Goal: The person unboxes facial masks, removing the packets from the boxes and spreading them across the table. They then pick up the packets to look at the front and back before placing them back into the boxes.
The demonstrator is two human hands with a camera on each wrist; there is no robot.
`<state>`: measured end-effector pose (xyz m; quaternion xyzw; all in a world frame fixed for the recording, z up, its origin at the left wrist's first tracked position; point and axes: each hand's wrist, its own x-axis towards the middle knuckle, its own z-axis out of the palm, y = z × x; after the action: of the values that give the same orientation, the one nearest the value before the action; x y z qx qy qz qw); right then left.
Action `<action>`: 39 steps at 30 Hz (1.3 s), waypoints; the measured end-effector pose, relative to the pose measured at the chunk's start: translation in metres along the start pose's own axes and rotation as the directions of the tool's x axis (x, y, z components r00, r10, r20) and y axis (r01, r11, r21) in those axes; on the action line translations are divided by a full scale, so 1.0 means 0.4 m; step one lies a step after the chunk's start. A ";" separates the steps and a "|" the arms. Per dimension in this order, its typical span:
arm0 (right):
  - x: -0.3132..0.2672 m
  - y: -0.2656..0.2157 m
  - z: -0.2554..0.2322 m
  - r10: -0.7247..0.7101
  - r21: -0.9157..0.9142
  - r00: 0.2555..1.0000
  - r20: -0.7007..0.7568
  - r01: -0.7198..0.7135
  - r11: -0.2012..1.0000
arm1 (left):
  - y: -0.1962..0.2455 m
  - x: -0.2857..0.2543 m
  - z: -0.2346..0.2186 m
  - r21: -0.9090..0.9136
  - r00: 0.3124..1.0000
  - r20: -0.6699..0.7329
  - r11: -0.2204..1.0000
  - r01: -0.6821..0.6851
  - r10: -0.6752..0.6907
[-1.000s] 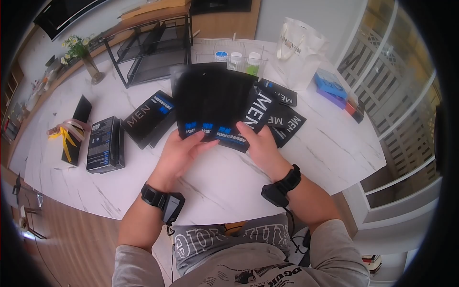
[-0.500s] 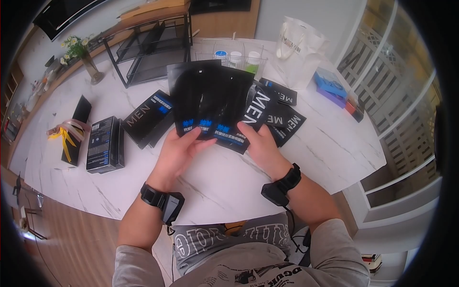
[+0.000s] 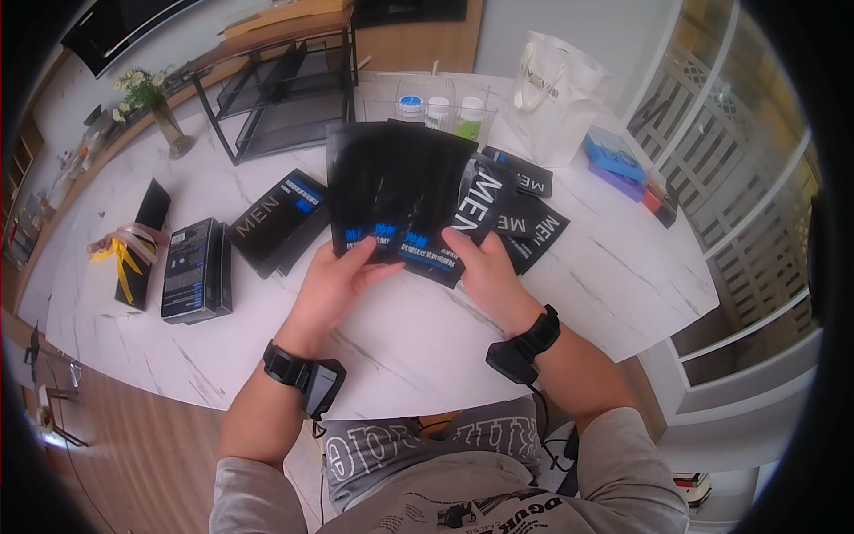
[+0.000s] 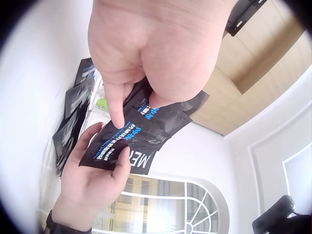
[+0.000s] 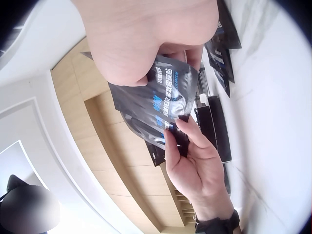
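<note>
Over the table, both hands hold a fan of several flat black sachets [image 3: 405, 178], with blue and white print along the lower edge. My left hand [image 3: 325, 285] pinches the lower left corner, thumb on the printed face. At the lower right, my right hand [image 3: 494, 283] grips the fan the same way, beside the sachet with large white MEN lettering [image 3: 478, 200]. In the left wrist view the sachets [image 4: 131, 134] overlap between the two hands. More black MEN sachets [image 3: 527, 220] lie spread on the table behind the right hand.
Black boxes stand at left: a MEN box [image 3: 276, 218], another printed box [image 3: 189, 276] and a black one with ribbon [image 3: 133, 267]. Behind are a mesh rack [image 3: 289, 107], a clear organizer with bottles [image 3: 436, 111], a white paper bag [image 3: 560, 107] and a blue box [image 3: 614, 156].
The fan of sachets spread to the left, then drew back a little to the right and lower, so its layers overlap more. Both hands stay in nearly the same place.
</note>
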<state>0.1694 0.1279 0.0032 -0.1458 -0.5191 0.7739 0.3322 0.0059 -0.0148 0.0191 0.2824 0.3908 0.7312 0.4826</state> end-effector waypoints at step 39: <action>0.006 0.003 -0.010 -0.042 -0.171 0.998 -0.046 0.034 0.985 | 0.004 -0.007 0.003 0.019 1.000 -0.007 1.000 0.003 -0.003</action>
<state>0.1694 0.1320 0.0006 -0.1827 -0.5774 0.7166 0.3461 0.0072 -0.0175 0.0212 0.2839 0.3998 0.7277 0.4796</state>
